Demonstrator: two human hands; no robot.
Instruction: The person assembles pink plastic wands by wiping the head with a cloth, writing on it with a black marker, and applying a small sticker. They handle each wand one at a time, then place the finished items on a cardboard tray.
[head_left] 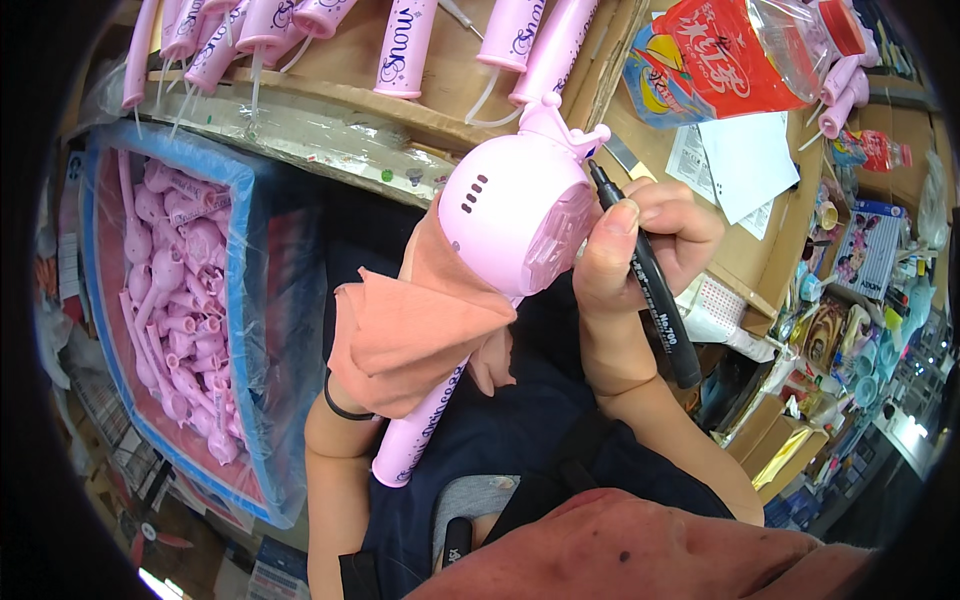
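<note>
A pink toy wand with a round head (pixel 500 210) and a small crown on top is held up in front of my chest. My left hand (pixel 422 250) is closed around it just below the head. An orange cloth (pixel 420 330) drapes over that hand and hides most of its fingers. Below the cloth, the lettered handle (pixel 415 440) slants down to the left. My right hand (pixel 650 240) pinches a black marker pen (pixel 655 300), uncapped end upward. Its tip is close to the crown; whether it touches, I cannot tell.
At left, a blue-edged bin (pixel 245 300) lined with clear plastic holds many pink wand parts. Several pink handles (pixel 405 50) with cords lie on the cardboard-covered bench ahead. A red-labelled drink bottle (pixel 730 60) and white paper (pixel 750 165) occupy the right; crowded shelves stand beyond.
</note>
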